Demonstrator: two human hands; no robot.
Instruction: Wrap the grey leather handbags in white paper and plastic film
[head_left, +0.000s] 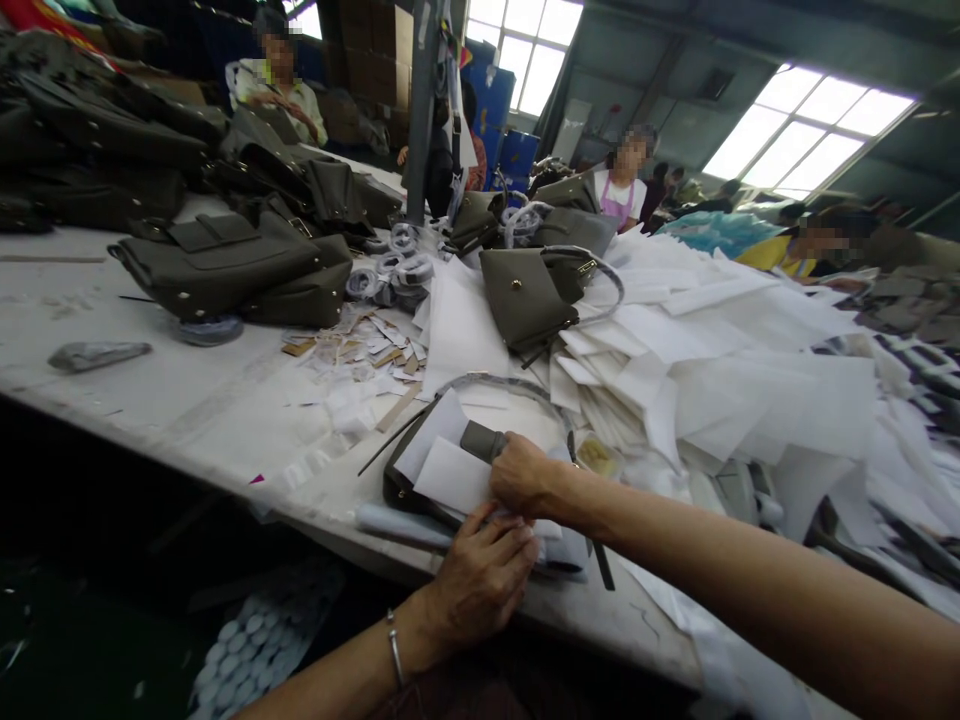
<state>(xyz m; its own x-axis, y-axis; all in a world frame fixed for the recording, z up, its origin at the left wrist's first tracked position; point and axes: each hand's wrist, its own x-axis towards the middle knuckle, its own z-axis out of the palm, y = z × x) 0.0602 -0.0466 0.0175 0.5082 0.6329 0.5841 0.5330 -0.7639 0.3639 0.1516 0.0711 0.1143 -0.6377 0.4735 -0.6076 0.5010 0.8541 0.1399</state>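
A dark olive handbag lies at the table's front edge, its handle wrapped in clear film. White sheets lie over the bag, and a short olive tab shows above them. My right hand is closed over the middle of the bag, right beside the tab; what its fingers pinch is hidden. Just below it, my left hand has its fingers bent together against the bag's near side. A rolled pale sheet sticks out along the bag's near edge.
Another olive handbag stands behind, beside a large heap of white foam sheets. More olive bags are piled at the left. Paper scraps and wrapped rings lie between. A grey post rises behind; several people sit farther back.
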